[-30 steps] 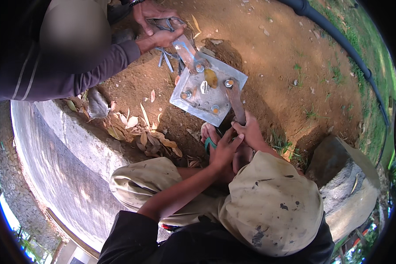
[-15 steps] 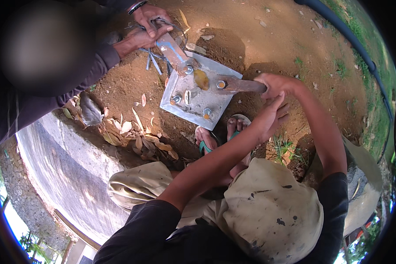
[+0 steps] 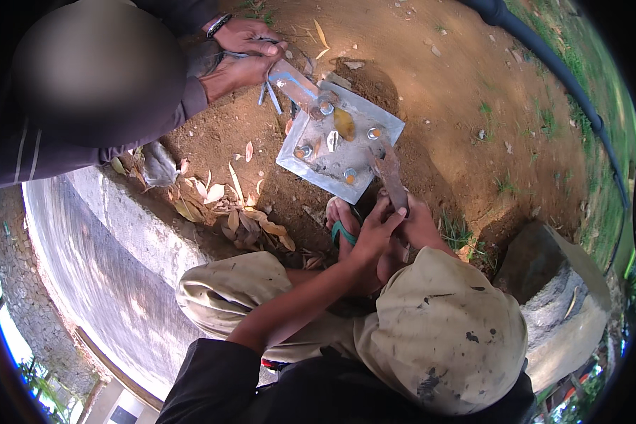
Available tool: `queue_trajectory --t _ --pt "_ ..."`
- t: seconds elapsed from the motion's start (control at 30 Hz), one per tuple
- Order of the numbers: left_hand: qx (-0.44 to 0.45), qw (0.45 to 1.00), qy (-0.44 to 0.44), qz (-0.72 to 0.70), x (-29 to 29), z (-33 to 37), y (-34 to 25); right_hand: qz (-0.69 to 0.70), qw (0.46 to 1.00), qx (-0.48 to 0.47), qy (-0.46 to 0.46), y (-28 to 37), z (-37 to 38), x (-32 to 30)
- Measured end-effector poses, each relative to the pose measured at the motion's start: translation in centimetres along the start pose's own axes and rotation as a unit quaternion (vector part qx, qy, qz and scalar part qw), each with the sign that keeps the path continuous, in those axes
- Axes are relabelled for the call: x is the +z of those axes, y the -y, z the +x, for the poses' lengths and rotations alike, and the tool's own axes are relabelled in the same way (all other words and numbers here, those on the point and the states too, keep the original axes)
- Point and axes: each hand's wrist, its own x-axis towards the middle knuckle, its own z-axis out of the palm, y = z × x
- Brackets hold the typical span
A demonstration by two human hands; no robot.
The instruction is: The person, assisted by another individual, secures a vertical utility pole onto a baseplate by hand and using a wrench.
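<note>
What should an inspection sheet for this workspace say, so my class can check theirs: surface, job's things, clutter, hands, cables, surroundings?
Surface: brown soil, partly shaded.
Job's things: square metal plate with four bolts; wrench, its open end seemingly just short of the nearest bolt; co-worker's flat metal bar reaching another bolt.
Clutter: dry leaves on the soil, a yellowish leaf on the plate.
Left hand: on the wrench handle.
Right hand: also there, partly hidden.
Cables: a thick dark pipe or conduit, upper right.
Surroundings: co-worker's hands upper left, large rock lower right, grass far right.
</note>
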Motion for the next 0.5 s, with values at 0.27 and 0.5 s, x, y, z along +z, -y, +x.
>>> queue_trajectory --t 0.27,0.5 --pt "0.051 0.985 -0.13 0.105 -3.3 0.6 -1.0 -0.155 0.974 -0.098 -0.136 -4.9 3.6 5.7" --pt "0.061 0.977 -0.152 0.139 -2.6 -0.1 -1.1 -0.063 0.989 -0.073 -0.114 -4.2 3.2 5.3"
